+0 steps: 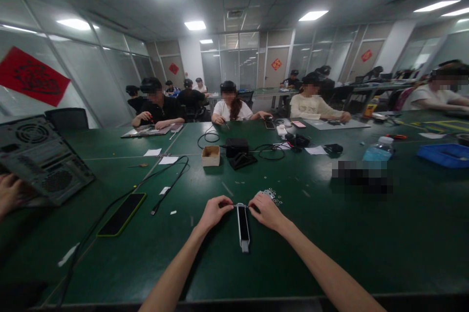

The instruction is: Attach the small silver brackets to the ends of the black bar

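Device (243,226): on table (311,268), between hands.
Left hand (216,211): fingertips at device's far end, left side; whether gripping, cannot tell.
Right hand (267,211): fingertips opposite; grip likewise unclear.
Device risk: uneven pressure could skew it.
Loose parts (271,193): just beside right hand; a sideways brush could scatter them.

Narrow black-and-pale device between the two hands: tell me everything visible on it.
The narrow device has a dark face in a pale frame, metal or plastic by its look. A light grey end piece sticks out toward the wearer; a small pale part sits at the far end. It points away from the wearer, at or just above the green tabletop. The left hand and right hand flank its far end; exact finger contact is too small to tell.
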The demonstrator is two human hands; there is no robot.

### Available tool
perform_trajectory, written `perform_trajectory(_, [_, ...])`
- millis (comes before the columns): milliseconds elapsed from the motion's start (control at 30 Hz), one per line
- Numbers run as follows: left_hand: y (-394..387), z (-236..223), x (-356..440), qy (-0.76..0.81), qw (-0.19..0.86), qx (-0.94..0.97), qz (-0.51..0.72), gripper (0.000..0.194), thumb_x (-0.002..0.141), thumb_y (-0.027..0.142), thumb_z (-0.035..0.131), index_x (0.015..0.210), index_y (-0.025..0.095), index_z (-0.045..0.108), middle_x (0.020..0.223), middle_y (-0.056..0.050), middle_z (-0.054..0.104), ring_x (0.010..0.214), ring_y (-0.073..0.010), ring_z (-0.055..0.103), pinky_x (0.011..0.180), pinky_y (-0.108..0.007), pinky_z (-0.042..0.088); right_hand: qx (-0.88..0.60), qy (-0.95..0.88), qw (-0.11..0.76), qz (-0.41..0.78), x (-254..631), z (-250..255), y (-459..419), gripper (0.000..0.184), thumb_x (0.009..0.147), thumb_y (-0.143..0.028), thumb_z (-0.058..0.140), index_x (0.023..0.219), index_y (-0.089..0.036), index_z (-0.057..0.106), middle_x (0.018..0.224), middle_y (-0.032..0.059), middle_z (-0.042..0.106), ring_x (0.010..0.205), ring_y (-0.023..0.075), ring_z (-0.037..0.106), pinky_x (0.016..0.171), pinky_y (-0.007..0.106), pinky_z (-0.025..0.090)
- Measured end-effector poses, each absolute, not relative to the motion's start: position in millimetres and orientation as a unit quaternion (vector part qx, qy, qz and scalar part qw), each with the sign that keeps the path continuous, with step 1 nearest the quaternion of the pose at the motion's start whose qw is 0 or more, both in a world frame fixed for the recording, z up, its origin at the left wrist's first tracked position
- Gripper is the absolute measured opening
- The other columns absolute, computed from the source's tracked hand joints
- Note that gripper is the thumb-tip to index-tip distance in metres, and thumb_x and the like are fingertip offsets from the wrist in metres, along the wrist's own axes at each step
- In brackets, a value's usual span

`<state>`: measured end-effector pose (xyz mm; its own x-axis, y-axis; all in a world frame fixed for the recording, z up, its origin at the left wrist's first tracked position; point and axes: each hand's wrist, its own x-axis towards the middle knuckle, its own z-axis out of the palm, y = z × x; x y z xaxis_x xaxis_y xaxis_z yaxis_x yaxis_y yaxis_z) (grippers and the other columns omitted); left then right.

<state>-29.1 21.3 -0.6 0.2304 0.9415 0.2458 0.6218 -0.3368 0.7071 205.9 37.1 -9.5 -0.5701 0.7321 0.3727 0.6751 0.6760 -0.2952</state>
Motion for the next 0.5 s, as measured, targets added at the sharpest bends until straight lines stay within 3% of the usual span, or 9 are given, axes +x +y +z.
perform_trajectory(367, [15.2, 3.0, -20.5, 0.510, 0.249, 0.759, 0.319, 0.013, 0.083, 0.028, 0.060, 0.086, 0.019, 0.070, 0.084, 0.000, 0.073, 0.076, -0.0161, 0.066, 0.073, -0.025, 0.049, -0.391, -0.880, 0.255, 0.084, 209.9, 5.7, 36.2, 0.015, 0.087, -0.019, 0.054, 0.098, -0.016, 0.063, 0.099, 0.0080, 0.065, 0.094, 0.0204, 0.058, 0.085, 0.038, 0.047])
perform_trajectory(500, [13.1, 4.6, -23.4, 0.506, 0.235, 0.768, 0.315, 0.014, 0.082, 0.027, 0.062, 0.089, 0.019, 0.070, 0.083, 0.000, 0.073, 0.072, -0.0157, 0.065, 0.067, -0.024, 0.049, -0.440, -0.778, 0.440, 0.088, 249.1, 74.8, 17.7, 0.035, 0.084, -0.029, 0.058, 0.118, -0.021, 0.055, 0.110, 0.0095, 0.061, 0.100, 0.0247, 0.058, 0.084, 0.043, 0.051])
